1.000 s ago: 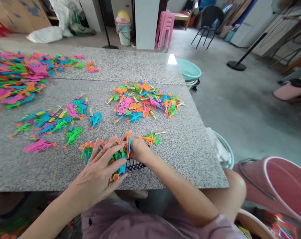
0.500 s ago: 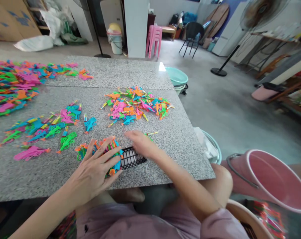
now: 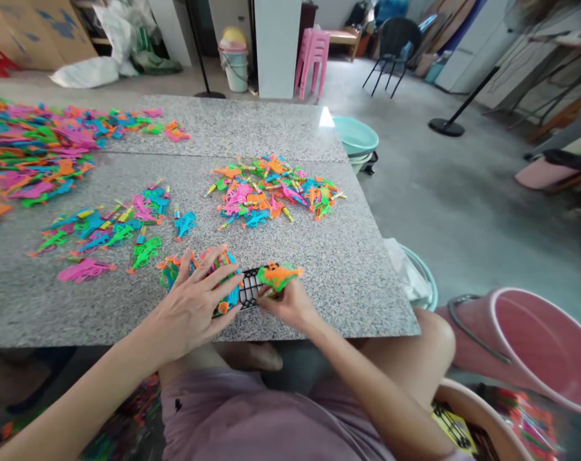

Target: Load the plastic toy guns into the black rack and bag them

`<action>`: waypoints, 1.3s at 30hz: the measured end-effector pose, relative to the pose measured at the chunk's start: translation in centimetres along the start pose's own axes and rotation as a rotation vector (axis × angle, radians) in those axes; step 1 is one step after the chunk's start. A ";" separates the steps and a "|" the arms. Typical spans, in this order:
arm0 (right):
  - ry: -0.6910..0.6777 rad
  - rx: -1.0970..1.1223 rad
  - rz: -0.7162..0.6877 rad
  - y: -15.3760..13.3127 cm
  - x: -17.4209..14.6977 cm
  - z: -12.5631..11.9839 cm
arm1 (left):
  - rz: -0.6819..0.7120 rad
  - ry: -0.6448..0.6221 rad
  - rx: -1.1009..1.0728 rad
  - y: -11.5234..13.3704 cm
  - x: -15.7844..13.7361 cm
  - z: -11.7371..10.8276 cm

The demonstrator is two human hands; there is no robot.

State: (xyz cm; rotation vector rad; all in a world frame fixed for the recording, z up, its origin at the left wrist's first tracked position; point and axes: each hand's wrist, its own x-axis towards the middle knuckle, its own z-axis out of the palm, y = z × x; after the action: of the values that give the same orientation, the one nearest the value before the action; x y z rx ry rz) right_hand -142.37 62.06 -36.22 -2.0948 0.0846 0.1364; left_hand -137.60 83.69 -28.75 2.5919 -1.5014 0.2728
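My left hand [image 3: 191, 301] lies with spread fingers over a row of small colourful toy guns [image 3: 230, 257], packed upright at the left part of a black lattice plastic tray [image 3: 248, 289]. Most of that row is hidden beneath the fingers. My right hand [image 3: 293, 308] is closed on toy guns [image 3: 280, 275], an orange one with green showing beside it, above the tray's right end. How many it grips cannot be made out. Beyond the tray lies a pile of mixed toy guns [image 3: 256, 198]. Loose toy guns [image 3: 147, 252] are spread to the left.
A large heap of toy guns [image 3: 45, 150] covers the far left of the speckled stone table [image 3: 348, 282]. On the floor to the right stands a pink bucket [image 3: 501, 326]. A turquoise basin [image 3: 355, 136] sits past the table's right edge.
My right hand has come back over the tray's right end and now holds toy guns. My left hand stays on the packed row. The whole view has shifted slightly.
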 end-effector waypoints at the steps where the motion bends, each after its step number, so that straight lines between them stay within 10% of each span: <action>1: -0.010 0.043 -0.029 -0.4 -0.4 1.4 | -0.002 -0.007 -0.004 0.0 0.0 0.0; 12: -0.165 -0.505 -0.038 -4.0 0.2 2.4 | -0.054 0.036 -0.064 0.6 0.2 0.1; 23: -0.313 -0.512 -0.121 -3.6 1.9 0.2 | -0.067 0.087 0.018 1.3 0.7 0.8; 31: 0.291 -0.744 0.075 -0.1 14.4 -7.9 | -0.032 0.181 0.051 1.2 0.8 1.5; 39: 0.227 -0.718 0.142 2.5 7.5 -9.1 | 0.032 0.083 -0.090 -0.8 -1.0 0.3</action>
State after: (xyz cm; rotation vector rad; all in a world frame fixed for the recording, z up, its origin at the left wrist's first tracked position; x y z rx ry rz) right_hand -134.61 52.87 -34.79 -2.8160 0.3667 0.0093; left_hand -137.42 84.88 -29.25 2.4577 -1.4931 0.3042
